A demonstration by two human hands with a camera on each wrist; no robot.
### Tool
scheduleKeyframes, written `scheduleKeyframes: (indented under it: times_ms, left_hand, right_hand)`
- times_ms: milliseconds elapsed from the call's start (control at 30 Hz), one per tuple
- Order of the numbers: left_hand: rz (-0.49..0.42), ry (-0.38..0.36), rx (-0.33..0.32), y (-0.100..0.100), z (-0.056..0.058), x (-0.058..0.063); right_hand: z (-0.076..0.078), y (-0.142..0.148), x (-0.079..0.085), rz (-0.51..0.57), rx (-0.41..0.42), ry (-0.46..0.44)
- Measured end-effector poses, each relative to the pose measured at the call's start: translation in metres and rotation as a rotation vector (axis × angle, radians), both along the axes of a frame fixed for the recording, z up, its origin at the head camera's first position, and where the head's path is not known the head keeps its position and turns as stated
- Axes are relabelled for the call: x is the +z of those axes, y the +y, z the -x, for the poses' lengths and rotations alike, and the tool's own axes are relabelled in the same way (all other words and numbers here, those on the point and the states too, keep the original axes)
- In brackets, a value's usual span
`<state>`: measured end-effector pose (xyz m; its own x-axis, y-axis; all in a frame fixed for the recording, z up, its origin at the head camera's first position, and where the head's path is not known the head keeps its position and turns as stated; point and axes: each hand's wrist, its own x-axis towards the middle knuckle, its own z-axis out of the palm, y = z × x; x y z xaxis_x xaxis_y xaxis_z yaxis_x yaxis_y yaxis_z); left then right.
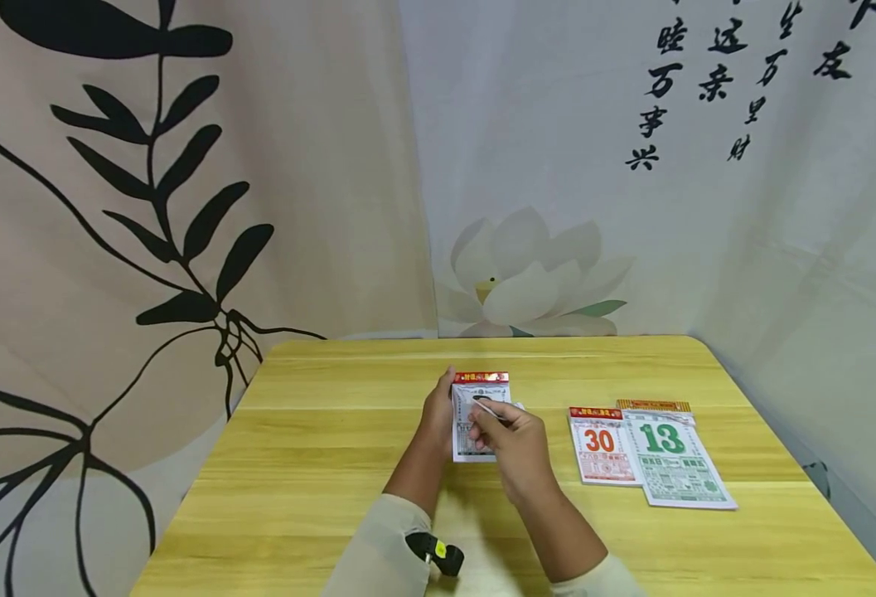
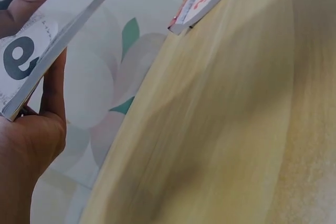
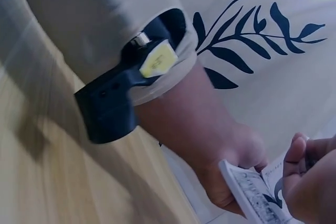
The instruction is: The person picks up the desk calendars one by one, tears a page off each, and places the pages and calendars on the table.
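Off the tabletop, my left hand grips a small tear-off calendar by its left side. The pad has a red header strip and a dark numeral, partly covered by my right hand. In the left wrist view the calendar is tilted, its thick side edge showing, with the left thumb and palm around it. My right hand is in front of the pad, thumb and fingertips pinching a thin white sheet edge, seemingly a calendar page. The right wrist view shows the right hand close over the pad's face.
To the right on the wooden table lie two more calendars: one with an orange 30, overlapped by a larger one with a green 13. A black wrist camera sits at the left sleeve. Printed curtains hang behind the table.
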<state>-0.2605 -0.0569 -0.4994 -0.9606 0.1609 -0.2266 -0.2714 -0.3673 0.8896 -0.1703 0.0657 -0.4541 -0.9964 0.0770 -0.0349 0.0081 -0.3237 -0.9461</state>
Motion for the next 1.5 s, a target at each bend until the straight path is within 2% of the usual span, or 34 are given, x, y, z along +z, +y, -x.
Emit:
scheduleKeyframes:
  times_ms: [267, 500, 767, 1100, 1267, 1500]
  left_hand:
    - [0.001, 0.017, -0.011, -0.002, -0.002, -0.003]
    - [0.069, 0.021, 0.021, -0.004, -0.003, -0.003]
    - [0.152, 0.023, 0.06, -0.007, -0.001, -0.005]
    - [0.13, 0.013, 0.073, -0.009, 0.0, -0.009]
    - [0.098, 0.008, 0.084, -0.005, 0.002, -0.01]
    - [0.149, -0.005, 0.08, 0.0, 0.002, -0.008]
  right_hand:
    - [0.004, 0.006, 0.006, 0.152, 0.014, -0.052]
    - [0.009, 0.006, 0.008, 0.281, 0.004, -0.1]
    - [0.013, 0.007, 0.009, 0.353, -0.047, -0.105]
    - [0.014, 0.012, 0.01, 0.394, -0.048, -0.115]
    - [0.016, 0.015, 0.011, 0.468, -0.028, -0.103]
    - [0.02, 0.029, 0.013, 0.566, -0.011, -0.109]
